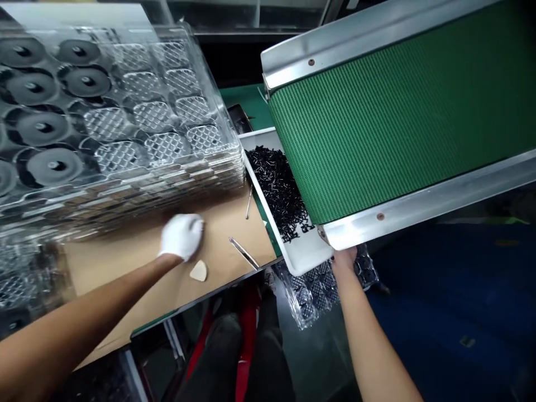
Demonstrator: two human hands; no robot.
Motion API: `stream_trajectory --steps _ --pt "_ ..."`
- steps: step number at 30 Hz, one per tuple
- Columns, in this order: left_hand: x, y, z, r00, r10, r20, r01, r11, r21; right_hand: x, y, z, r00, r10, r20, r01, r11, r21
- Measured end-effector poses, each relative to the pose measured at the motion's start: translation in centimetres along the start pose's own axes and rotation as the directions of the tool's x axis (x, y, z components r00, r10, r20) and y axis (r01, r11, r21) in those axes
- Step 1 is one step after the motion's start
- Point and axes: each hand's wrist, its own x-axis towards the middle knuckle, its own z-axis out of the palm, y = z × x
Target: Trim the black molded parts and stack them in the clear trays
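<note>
The white tray (307, 258) lies just beside the right grip (345, 257).

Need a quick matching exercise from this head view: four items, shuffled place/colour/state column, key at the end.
Column 1
1. Conveyor belt
2. Tweezers
3. Small black parts
4. Left hand

Column 2
A. Heaped in the white tray
B. Wearing a white glove
C. Ribbed and green
D. Lying on the brown work surface

Pairs: 1-C, 2-D, 3-A, 4-B
</note>
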Motion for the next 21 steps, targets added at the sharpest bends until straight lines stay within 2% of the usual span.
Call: stream_trajectory --steps 2,5,8,11,15,18,21 --pt "-0.7 1.5 0.2 0.986 0.166 0.023 -0.166 0.939 0.302 -0.1 0.1 0.0 0.999 0.039 0.004 -0.039 0.999 0.020" --pt "-0.4 2.7 2.7 0.929 0.329 0.169 -0.361 0.712 0.602 0.1 0.3 0.0 0.993 0.119 -0.002 -0.119 0.992 0.030" --pt "-0.1 2.4 5.2 0.895 0.366 0.253 -0.412 0.464 0.784 0.3 0.4 0.0 0.976 0.215 0.031 -0.216 0.974 0.062" --pt "-1.1 1.3 5.8 0.902 0.360 0.236 -0.354 0.308 0.883 0.3 0.2 0.1 0.940 0.320 0.118 -0.332 0.937 0.106" --pt "-2.6 0.3 5.4 0.926 0.350 0.140 -0.233 0.239 0.943 -0.6 -0.2 -0.4 0.894 0.389 0.222 -0.426 0.891 0.155" --pt "-3.3 0.1 5.8 0.937 0.345 0.052 -0.152 0.269 0.951 -1.7 -0.2 -1.1 0.884 0.392 0.256 -0.443 0.877 0.186" --pt "-3.8 0.1 6.1 0.945 0.324 -0.031 -0.084 0.337 0.938 -2.7 0.2 -2.4 0.886 0.396 0.239 -0.446 0.869 0.215"
